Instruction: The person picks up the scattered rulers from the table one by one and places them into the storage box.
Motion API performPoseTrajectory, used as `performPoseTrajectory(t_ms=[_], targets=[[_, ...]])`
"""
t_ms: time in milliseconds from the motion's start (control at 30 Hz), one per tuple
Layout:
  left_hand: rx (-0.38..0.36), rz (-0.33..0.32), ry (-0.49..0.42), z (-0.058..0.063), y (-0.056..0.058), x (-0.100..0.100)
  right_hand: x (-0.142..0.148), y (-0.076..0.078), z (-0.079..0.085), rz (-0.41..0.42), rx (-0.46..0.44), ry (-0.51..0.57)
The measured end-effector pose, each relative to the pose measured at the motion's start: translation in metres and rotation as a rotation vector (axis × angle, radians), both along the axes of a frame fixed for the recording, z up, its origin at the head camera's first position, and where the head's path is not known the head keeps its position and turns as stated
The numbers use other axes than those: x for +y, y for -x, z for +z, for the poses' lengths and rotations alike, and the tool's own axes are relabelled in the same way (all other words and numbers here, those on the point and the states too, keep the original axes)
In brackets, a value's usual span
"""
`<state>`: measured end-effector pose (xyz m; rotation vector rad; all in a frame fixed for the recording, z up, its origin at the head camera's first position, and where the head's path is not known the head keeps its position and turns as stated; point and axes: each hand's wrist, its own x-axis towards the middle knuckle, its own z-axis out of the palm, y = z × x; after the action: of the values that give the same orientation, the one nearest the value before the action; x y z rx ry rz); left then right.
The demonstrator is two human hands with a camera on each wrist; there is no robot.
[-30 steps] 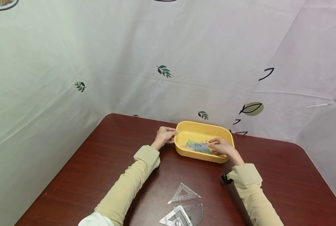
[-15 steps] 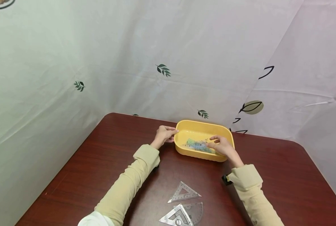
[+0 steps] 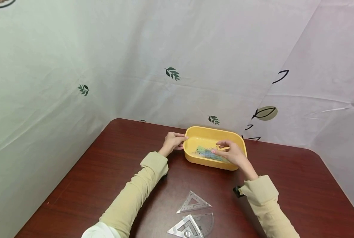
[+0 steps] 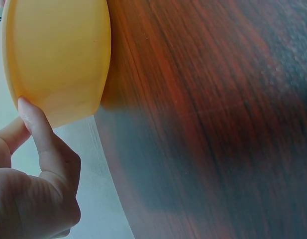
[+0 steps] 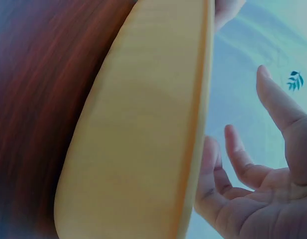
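A yellow plastic tub (image 3: 195, 162) stands near the table's back edge. At its left end my left hand (image 3: 172, 142) pinches the rim between thumb and finger; the left wrist view shows this grip on the yellow wall (image 4: 58, 59). Over the tub's right part hovers my right hand (image 3: 232, 153), thumb and fingers apart with nothing seen between them. Beyond the tub wall (image 5: 138, 119), the right wrist view shows the same hand (image 5: 257, 194) with spread fingers. Inside lie thin see-through pieces, greenish (image 3: 199, 148) and bluish (image 3: 206, 154), overlapping; their shapes are partly hidden.
On the dark red wooden table (image 3: 120, 148), nearer the viewer, lie a clear set square (image 3: 186, 209), a second clear triangle (image 3: 177, 229) and a clear protractor (image 3: 208, 223) partly under it. A pale cloth backdrop (image 3: 135, 66) rises behind the table.
My right hand has shifted slightly left and up over the tub, its thumb and fingers spreading a little. My left hand keeps its hold on the rim.
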<state>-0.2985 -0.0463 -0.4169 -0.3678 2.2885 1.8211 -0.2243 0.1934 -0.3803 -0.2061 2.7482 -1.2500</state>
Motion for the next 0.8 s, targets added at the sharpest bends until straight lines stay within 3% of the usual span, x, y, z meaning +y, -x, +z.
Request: performPoseTrajectory(t_ms=[200,500,800], targets=[[0.010,-0.001,0.001,0.001,-0.001,0.001,-0.002,-0.007,0.006,0.034,-0.011,0.069],[0.020,-0.007,-0.004,-0.001,-0.001,0.001,-0.011,-0.029,0.010,0.090,0.101,0.107],[0.019,-0.002,0.000,0.000,-0.002,0.001,-0.019,-0.050,0.009,0.094,0.080,0.120]])
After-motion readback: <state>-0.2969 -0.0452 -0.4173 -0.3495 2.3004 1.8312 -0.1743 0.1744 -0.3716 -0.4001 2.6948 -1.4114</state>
